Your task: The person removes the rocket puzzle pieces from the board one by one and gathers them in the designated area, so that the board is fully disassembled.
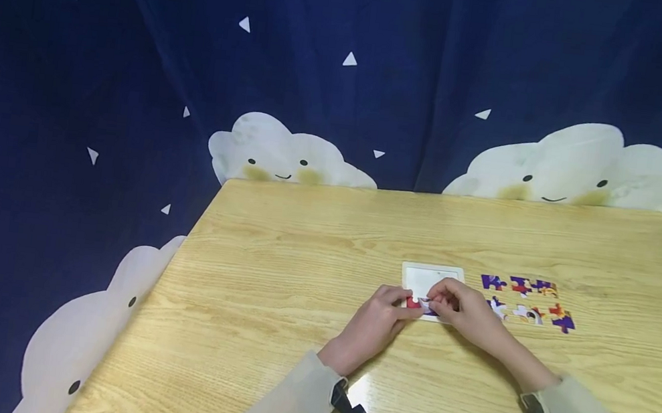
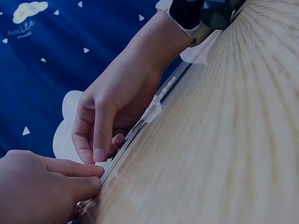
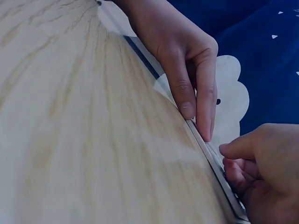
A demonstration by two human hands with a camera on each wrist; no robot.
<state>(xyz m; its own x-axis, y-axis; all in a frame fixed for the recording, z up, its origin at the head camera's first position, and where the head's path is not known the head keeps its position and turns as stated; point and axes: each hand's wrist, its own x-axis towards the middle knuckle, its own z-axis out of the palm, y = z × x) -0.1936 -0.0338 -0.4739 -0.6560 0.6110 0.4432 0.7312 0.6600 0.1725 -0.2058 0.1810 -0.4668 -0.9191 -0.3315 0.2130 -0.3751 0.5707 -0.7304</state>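
Note:
A small white puzzle tray (image 1: 432,270) lies on the table with its upper part bare; red and purple pieces show along its lower side. My left hand (image 1: 380,316) rests at the tray's lower left corner, fingers and thumb fairly straight and touching its edge and the pieces there. Over the tray's lower right part, my right hand (image 1: 468,313) pinches a puzzle piece (image 1: 426,304) between thumb and forefinger, low over the tray. In the left wrist view the right hand's fingertips (image 2: 99,155) point down at the tray, seen edge-on.
Right of the tray, loose puzzle pieces lie in two rows, among them a purple piece (image 1: 491,282) and an orange and purple piece (image 1: 563,320). The wooden table (image 1: 303,244) ends at a dark blue curtain (image 1: 324,44) printed with clouds.

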